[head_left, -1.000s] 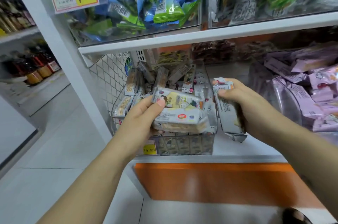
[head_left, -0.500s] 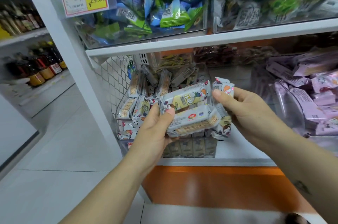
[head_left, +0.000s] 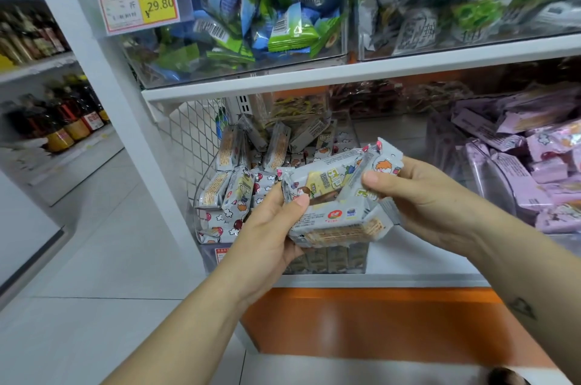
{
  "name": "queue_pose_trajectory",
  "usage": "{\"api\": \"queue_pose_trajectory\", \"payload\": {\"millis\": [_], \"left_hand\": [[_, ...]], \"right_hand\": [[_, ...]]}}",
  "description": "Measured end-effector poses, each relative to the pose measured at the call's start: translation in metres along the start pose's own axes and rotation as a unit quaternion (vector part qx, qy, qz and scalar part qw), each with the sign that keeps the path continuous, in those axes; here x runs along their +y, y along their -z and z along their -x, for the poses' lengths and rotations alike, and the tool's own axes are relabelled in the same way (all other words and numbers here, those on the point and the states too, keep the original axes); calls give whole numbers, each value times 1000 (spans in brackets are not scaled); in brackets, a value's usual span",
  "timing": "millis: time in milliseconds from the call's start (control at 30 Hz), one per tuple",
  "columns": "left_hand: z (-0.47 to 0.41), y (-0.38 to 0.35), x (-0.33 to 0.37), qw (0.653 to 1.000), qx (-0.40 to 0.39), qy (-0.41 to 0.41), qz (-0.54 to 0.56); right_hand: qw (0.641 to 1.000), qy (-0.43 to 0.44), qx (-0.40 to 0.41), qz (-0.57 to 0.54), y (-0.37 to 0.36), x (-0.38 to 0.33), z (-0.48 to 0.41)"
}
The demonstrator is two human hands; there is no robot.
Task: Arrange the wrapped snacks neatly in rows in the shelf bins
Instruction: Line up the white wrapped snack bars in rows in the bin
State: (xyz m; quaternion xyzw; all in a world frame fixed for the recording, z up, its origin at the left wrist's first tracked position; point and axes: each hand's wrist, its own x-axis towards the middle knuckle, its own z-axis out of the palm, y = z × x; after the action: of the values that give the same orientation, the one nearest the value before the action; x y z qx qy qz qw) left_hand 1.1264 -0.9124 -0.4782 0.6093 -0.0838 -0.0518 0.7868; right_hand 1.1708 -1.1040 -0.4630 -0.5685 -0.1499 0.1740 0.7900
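- The clear bin (head_left: 333,260) stands at the left end of the lower white shelf (head_left: 415,262), its front wall facing the camera.
- Inside the clear bin lie loose grey snack packs (head_left: 239,193). Some stand on end towards the back and others are piled flat along its left side. None of them form a tidy row.
- In front of and just above the clear bin, both hands hold a bundle of grey wrapped snacks (head_left: 333,224).
- The left hand (head_left: 270,227) grasps the bundle from its left end. The thumb presses on the upper pack, and the fingers are curled underneath the lower one.
- The right hand (head_left: 418,196) grasps the right end of the bundle. Its thumb pinches a tilted pack (head_left: 382,161) against the others, and its fingers are behind and hidden.
- Left of the clear bin, a white wire mesh panel (head_left: 191,133) closes the shelf end.
- Right of the clear bin, well apart across bare shelf, is a heap of purple wrapped snacks (head_left: 518,171).
- Above the clear bin, on the next shelf up, a transparent bin holds blue and green packets (head_left: 251,17) and carries a price tag reading 29.80 (head_left: 141,1).
- Below the clear bin runs an orange base panel (head_left: 361,321).
- Far left of the clear bin, across the aisle, are dark bottles (head_left: 63,123) on another shelf.
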Motion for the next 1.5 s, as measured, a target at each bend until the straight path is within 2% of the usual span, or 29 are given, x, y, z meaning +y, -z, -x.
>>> {"api": "queue_pose_trajectory", "payload": {"millis": [133,267,400,500,633,833,933,1033,1133,1267,1367,1500], "left_hand": [[0,-2,1,1000,-21,-1,-5],[-2,2,5,998,-18,-7,-56],[-7,16,12,976,58,-74,-195],[-7,22,16,970,110,-116,-183],[-8,25,21,970,127,-157,-134],[-13,25,13,958,159,-198,-135],[-18,20,8,965,160,-186,-92],[-18,9,3,978,120,-153,-77],[-15,1,2,988,57,-105,-101],[-13,1,7,983,44,-69,-167],[-17,2,10,981,52,-87,-166],[-20,-3,8,974,50,-112,-188]], "right_hand": [[999,8,-29,31,-3,0,0],[995,76,-4,63,-1,-3,-3],[981,147,99,74,15,-18,-5],[968,157,131,144,21,-26,0],[962,142,96,212,18,-30,7],[958,89,54,268,10,-28,9],[970,73,13,234,9,-20,5],[986,53,-30,157,4,-11,0],[989,59,-43,130,1,-9,-2],[987,70,-73,121,5,-15,0],[985,67,-95,130,7,-17,2],[984,69,-73,149,4,-17,3]]}}
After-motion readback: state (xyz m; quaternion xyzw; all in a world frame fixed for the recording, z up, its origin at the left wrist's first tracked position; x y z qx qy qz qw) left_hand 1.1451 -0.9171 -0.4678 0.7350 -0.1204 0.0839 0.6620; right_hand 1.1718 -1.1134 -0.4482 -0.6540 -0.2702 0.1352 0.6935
